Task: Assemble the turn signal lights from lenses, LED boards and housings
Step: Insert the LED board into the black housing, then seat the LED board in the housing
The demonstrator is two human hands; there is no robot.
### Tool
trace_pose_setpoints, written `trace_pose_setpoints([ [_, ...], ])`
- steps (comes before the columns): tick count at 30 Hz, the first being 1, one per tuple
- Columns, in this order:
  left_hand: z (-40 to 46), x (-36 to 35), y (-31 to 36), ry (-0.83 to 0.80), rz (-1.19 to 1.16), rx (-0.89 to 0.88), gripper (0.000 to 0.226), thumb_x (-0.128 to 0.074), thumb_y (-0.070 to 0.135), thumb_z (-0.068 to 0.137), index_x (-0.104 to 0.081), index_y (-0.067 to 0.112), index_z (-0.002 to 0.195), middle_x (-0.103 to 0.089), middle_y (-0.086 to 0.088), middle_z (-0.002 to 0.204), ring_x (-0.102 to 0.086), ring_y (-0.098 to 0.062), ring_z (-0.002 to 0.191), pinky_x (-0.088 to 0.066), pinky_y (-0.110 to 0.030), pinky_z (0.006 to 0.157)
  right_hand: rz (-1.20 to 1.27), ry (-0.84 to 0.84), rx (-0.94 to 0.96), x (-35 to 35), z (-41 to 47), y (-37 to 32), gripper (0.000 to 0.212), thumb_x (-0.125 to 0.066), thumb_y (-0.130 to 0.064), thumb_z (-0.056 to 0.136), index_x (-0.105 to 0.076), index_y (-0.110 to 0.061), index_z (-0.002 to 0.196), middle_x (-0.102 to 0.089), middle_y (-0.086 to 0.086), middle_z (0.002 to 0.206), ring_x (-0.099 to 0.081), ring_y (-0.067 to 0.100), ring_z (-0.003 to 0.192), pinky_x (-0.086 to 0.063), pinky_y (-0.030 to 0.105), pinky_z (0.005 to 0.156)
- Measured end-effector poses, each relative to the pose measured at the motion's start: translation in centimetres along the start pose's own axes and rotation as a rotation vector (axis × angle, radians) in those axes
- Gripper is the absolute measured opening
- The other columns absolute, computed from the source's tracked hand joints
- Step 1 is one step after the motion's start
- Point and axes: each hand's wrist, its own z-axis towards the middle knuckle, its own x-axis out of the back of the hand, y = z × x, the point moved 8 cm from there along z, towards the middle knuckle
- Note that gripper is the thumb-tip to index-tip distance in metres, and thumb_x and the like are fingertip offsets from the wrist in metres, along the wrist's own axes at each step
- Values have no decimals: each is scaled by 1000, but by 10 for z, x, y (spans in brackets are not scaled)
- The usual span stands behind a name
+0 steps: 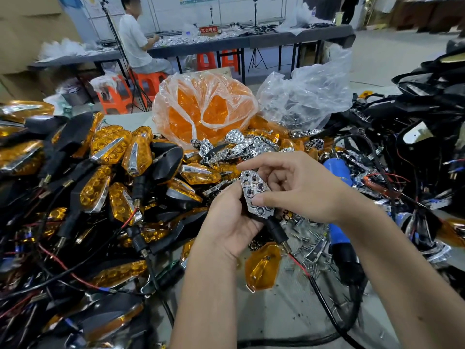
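My left hand (227, 222) grips a black housing from below; its rubber stem (276, 230) and red and black wires trail toward me. A chrome reflector (254, 192) with several round LED holes lies in the housing's mouth. My right hand (297, 187) pinches that reflector, thumb on its lower face, fingers curled over its far side. A loose amber lens (263, 267) lies on the table just below my hands. More chrome reflectors (241, 144) are heaped beyond them.
Assembled amber-and-black lights (113, 172) pile up on the left. A plastic bag of amber lenses (203, 107) and a clear bag (304, 96) stand behind. Black housings with wires (402, 147) fill the right. Small screws (309, 238) litter the table. A seated person (136, 39) works at a far table.
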Motion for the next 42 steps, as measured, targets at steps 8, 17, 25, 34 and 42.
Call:
trace_pose_setpoints([
  [8,-5,-6,9,26,-60,-155,41,-37,20,113,-52,-1,145,-66,-26,133,-71,-35,115,-64,-42,86,-100,32,33,5,-2,-7,54,-81,-14,90,-68,-48,131,-55,5,119,-55,12,98,-46,16,75],
  [17,-5,-17,18,13,-215,-330,71,-60,17,83,-44,-8,147,-60,-28,142,-54,-44,137,-38,-58,118,65,177,-97,14,-3,11,62,-90,-33,81,-54,-37,132,-65,17,111,-60,22,86,-59,44,79],
  [25,-16,-28,28,-84,-31,-434,15,-39,8,104,-51,13,112,-69,-10,135,-57,-48,107,-40,-50,67,223,13,-299,2,-10,25,50,-76,-44,89,-61,-3,113,-69,10,77,-63,22,60,-41,25,38],
  [34,-19,-27,34,-74,-2,-492,33,-41,0,94,-69,18,92,-70,-13,133,-63,-35,111,-53,-41,73,257,69,-213,9,-9,24,46,-83,-41,86,-54,-5,91,-70,11,72,-54,17,49,-33,21,40],
  [42,-20,-11,47,52,308,-569,34,-50,5,85,-77,12,104,-71,-23,119,-58,-33,99,-47,-43,85,207,129,-159,27,-11,27,42,-86,-43,75,-56,-16,82,-71,25,76,-49,18,49,-38,24,46],
])
